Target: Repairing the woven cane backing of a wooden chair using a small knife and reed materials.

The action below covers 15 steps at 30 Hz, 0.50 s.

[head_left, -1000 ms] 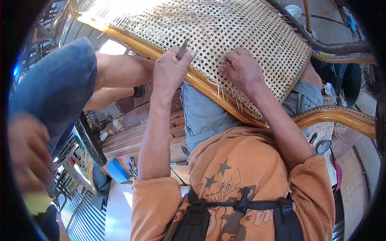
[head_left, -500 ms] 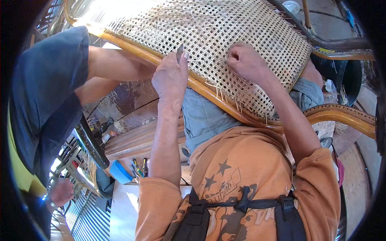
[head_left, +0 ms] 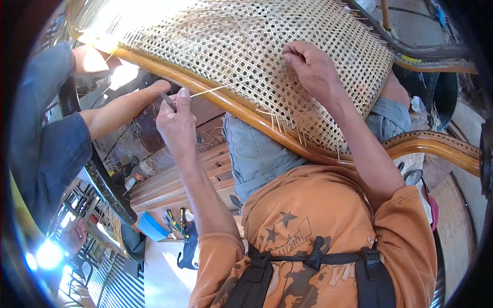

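A woven cane panel (head_left: 267,77) with open holes is set in a curved, varnished wooden frame (head_left: 246,110) across my lap. Out past the frame's near edge, my left hand (head_left: 177,126) is closed around a pale cane strand (head_left: 210,91). The strand runs taut from the weave to its thumb. A dark, narrow metal tool (head_left: 166,101) also sticks up from that hand. My right hand (head_left: 314,72) hovers close over the middle of the panel, its fingers pinched together; what they hold, if anything, is hidden. Several loose strand ends (head_left: 277,123) poke out along the near edge.
Another person's bare leg (head_left: 120,108) is at the left, close beside my left hand. Wooden planks (head_left: 185,177), screwdriver-like hand tools (head_left: 177,223) and a blue object (head_left: 152,226) lie below. A curved frame arm (head_left: 436,146) extends right.
My left hand has moved left and down, away from the panel, drawing a longer length of strand out. My right hand has shifted slightly up and left. The other person's leg has moved.
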Each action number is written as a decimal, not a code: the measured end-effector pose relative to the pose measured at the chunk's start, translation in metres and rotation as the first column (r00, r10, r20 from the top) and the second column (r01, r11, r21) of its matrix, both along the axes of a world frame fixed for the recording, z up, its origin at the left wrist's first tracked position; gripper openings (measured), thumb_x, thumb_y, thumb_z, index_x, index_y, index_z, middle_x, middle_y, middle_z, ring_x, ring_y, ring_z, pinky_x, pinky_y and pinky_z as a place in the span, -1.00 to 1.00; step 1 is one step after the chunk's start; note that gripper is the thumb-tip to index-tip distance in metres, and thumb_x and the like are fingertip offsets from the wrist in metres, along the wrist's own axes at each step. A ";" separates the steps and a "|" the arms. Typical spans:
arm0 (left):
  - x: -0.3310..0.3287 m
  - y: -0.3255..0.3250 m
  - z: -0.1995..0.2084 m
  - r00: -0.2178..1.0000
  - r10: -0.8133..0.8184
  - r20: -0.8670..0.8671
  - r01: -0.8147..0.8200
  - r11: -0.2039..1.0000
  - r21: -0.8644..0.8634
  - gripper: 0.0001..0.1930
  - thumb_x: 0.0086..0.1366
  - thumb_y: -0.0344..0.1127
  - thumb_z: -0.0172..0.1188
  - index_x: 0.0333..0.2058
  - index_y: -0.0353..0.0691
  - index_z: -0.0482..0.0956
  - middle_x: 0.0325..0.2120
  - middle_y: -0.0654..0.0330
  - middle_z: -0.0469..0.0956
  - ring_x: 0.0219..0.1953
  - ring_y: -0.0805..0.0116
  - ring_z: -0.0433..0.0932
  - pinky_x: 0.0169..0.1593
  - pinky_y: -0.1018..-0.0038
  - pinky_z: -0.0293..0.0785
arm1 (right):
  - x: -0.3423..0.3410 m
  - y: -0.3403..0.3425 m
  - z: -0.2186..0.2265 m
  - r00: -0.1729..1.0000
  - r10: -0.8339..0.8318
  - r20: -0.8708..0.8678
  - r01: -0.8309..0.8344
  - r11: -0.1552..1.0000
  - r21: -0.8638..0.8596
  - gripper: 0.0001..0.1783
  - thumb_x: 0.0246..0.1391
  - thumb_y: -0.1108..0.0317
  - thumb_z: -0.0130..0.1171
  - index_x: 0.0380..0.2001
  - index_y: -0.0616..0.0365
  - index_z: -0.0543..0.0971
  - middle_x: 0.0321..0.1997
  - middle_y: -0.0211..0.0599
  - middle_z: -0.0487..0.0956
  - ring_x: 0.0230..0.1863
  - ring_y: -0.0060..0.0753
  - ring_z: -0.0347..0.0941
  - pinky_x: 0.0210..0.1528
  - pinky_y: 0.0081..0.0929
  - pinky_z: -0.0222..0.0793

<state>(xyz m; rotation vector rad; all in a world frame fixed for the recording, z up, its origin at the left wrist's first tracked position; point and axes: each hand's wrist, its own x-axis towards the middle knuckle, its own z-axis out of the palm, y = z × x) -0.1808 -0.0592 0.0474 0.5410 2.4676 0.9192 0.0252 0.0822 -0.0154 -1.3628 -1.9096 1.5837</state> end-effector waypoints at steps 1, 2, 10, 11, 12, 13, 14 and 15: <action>0.002 0.003 0.010 0.997 -0.068 0.021 0.067 0.997 0.044 -0.73 0.25 -0.20 0.16 -0.41 -0.36 0.54 -0.66 0.34 0.41 -0.56 0.54 0.36 -0.43 0.51 0.35 | -0.011 -0.001 0.013 0.999 0.050 0.002 -0.050 0.999 0.008 -0.73 0.21 0.20 -0.06 -0.26 0.13 0.54 -0.28 -0.25 0.54 -0.23 -0.33 0.45 -0.10 -0.34 0.40; 0.005 0.008 0.015 0.997 -0.069 0.019 0.068 0.996 0.053 -0.73 0.25 -0.20 0.16 -0.41 -0.36 0.54 -0.66 0.34 0.41 -0.56 0.54 0.36 -0.43 0.51 0.35 | -0.025 -0.006 0.013 0.984 0.177 -0.024 -0.167 0.958 0.234 -0.72 0.23 0.20 -0.11 -0.21 0.07 0.54 -0.32 -0.23 0.54 -0.28 -0.34 0.44 -0.08 -0.35 0.40; 0.016 0.052 0.035 0.752 -0.657 -0.045 0.628 0.736 -0.251 -0.58 0.28 -0.02 0.01 -0.41 -0.36 0.50 -0.50 -0.03 0.53 -0.43 0.16 0.51 -0.26 0.32 0.40 | -0.036 -0.029 0.029 0.961 0.269 0.057 -0.275 0.948 0.163 -0.68 0.14 0.15 0.00 -0.48 0.21 0.47 -0.41 -0.21 0.53 -0.38 -0.27 0.46 -0.27 -0.30 0.40; 0.011 0.055 0.026 0.663 -0.749 -0.009 0.703 0.626 -0.337 -0.54 0.30 0.02 -0.06 -0.39 -0.34 0.49 -0.44 -0.11 0.55 -0.36 0.00 0.54 -0.20 0.23 0.41 | -0.036 -0.032 0.025 0.960 0.274 0.054 -0.279 0.945 0.168 -0.68 0.14 0.15 0.00 -0.48 0.21 0.47 -0.41 -0.21 0.53 -0.38 -0.27 0.46 -0.27 -0.30 0.40; 0.004 0.055 0.015 0.662 -0.750 -0.014 0.704 0.628 -0.333 -0.54 0.30 0.02 -0.06 -0.39 -0.34 0.49 -0.44 -0.11 0.55 -0.36 0.00 0.54 -0.20 0.23 0.41 | -0.033 -0.034 0.022 0.972 0.221 0.085 -0.232 0.962 0.145 -0.69 0.12 0.16 0.00 -0.47 0.21 0.49 -0.43 -0.17 0.52 -0.40 -0.23 0.47 -0.27 -0.28 0.40; -0.005 0.053 0.002 0.575 -0.814 -0.080 0.737 0.557 -0.383 -0.54 0.32 0.01 -0.12 -0.38 -0.33 0.49 -0.41 -0.13 0.55 -0.29 -0.06 0.52 -0.16 0.17 0.39 | -0.033 -0.035 0.018 0.979 0.172 0.113 -0.185 0.975 0.124 -0.71 0.10 0.18 0.01 -0.46 0.21 0.51 -0.46 -0.14 0.51 -0.42 -0.19 0.48 -0.28 -0.27 0.40; -0.013 0.050 -0.010 0.477 -0.868 -0.138 0.756 0.486 -0.438 -0.54 0.33 0.01 -0.17 -0.36 -0.33 0.48 -0.37 -0.16 0.55 -0.22 -0.13 0.51 -0.12 0.10 0.38 | -0.033 -0.035 0.014 0.982 0.123 0.141 -0.138 0.985 0.103 -0.72 0.09 0.19 0.02 -0.44 0.21 0.53 -0.49 -0.10 0.51 -0.44 -0.15 0.48 -0.29 -0.25 0.40; -0.011 0.052 -0.004 0.441 -0.891 -0.104 0.759 0.433 -0.486 -0.61 0.32 -0.08 -0.17 -0.34 -0.32 0.48 -0.35 -0.15 0.55 -0.18 -0.08 0.53 -0.09 0.12 0.40 | -0.033 -0.036 0.014 0.986 0.116 0.118 -0.119 0.993 0.023 -0.73 0.06 0.20 0.04 -0.43 0.20 0.56 -0.43 -0.08 0.50 -0.36 -0.10 0.47 -0.24 -0.24 0.38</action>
